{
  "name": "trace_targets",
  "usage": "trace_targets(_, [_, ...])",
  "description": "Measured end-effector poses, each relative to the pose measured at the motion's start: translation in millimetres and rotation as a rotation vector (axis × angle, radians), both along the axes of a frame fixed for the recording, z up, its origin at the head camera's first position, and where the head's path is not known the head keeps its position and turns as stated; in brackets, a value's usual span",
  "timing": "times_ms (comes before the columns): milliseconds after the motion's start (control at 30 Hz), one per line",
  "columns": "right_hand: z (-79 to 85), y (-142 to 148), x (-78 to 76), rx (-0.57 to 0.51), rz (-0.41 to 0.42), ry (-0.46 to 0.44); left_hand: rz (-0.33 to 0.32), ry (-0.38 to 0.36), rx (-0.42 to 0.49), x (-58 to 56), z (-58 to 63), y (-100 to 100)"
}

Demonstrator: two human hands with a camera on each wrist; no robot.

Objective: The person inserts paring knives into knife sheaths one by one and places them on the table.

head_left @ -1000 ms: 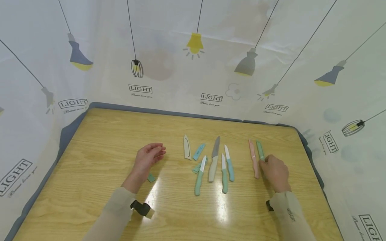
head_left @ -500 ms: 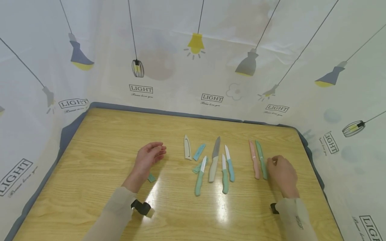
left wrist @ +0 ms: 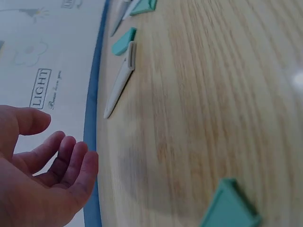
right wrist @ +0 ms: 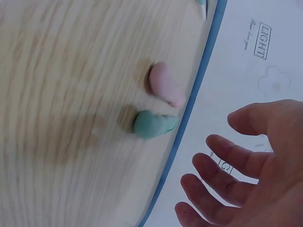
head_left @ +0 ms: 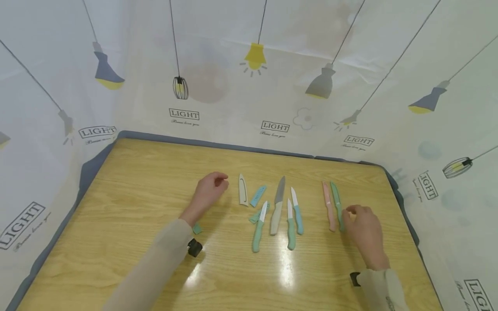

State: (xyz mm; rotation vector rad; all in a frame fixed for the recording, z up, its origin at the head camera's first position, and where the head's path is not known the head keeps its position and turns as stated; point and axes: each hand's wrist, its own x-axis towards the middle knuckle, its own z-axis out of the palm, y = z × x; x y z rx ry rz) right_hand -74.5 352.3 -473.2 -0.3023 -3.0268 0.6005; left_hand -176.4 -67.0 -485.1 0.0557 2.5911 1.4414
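Note:
My left hand (head_left: 209,192) hovers left of a white knife sheath (head_left: 243,191), its fingers loosely bent and nothing in them. A green sheath (left wrist: 231,208) lies below it in the left wrist view, partly out of frame. To the right, my right hand (head_left: 365,229) is held beside a green knife (head_left: 337,203) with its blade covered, fingers relaxed and holding nothing. A pink knife (head_left: 328,207), also covered, lies alongside. Bare-bladed knives lie mid-table: a cream-handled one (head_left: 276,218), a blue-handled one (head_left: 298,219) and two green-handled ones, left (head_left: 257,237) and right (head_left: 291,235).
A blue sheath (head_left: 258,196) lies near the white one. Another green sheath (head_left: 254,217) is partly covered by the left green-handled knife. The wooden table (head_left: 148,164) ends at a dark blue edge, with a lamp-printed curtain (head_left: 218,86) around it.
My right hand has let go of the covered green knife and drawn away to the right. My left hand has moved right and farther from me, closer to the white sheath.

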Motion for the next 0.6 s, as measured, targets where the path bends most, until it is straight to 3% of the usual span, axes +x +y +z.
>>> trace_targets(133, [2.1,-6,2.8,0.007,0.018,0.016,-0.074,0.043,-0.172,-8.5,-1.5,16])
trace_targets(267, [3.5,-11,5.3,0.029,0.037,0.050,-0.115,0.002,-0.293,-15.4,-2.5,31])
trace_targets(400, [4.9,-16,6.8,0.023,0.050,0.048,-0.139,-0.045,-0.376,-19.0,-4.7,42])
trace_targets(600, [4.2,-20,6.3,0.004,0.056,0.009,-0.158,-0.048,-0.475,-23.6,-11.3,57])
